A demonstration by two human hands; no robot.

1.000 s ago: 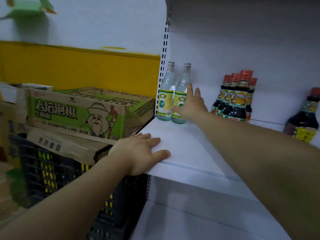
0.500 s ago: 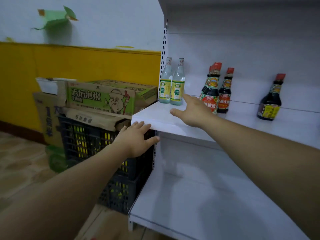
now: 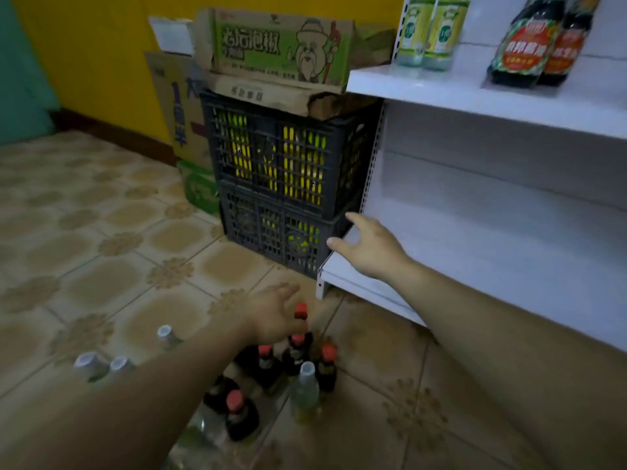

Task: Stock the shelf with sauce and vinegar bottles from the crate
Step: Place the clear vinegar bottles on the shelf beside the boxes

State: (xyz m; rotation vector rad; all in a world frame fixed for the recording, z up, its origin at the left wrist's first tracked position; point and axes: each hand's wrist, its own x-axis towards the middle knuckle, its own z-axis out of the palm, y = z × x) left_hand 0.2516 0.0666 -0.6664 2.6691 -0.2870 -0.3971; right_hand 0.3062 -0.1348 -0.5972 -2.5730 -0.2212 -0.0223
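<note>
Several dark sauce bottles with red caps (image 3: 298,351) and a clear vinegar bottle (image 3: 305,390) stand on the tiled floor in front of the white shelf (image 3: 475,93). My left hand (image 3: 274,315) hovers low over the red caps, fingers apart, holding nothing. My right hand (image 3: 368,247) is open at the left corner of the bottom shelf board (image 3: 509,266). On the upper shelf stand two clear vinegar bottles (image 3: 427,32) and two dark sauce bottles (image 3: 529,45).
Two stacked black crates (image 3: 288,184) stand left of the shelf, with cardboard boxes (image 3: 278,45) on top. More silver-capped bottles (image 3: 101,364) are on the floor at the left. A yellow wall is behind.
The view dropped from the upper shelf to the floor. My left hand left the shelf edge and went down to the floor bottles. My right hand moved from the upper to the bottom shelf.
</note>
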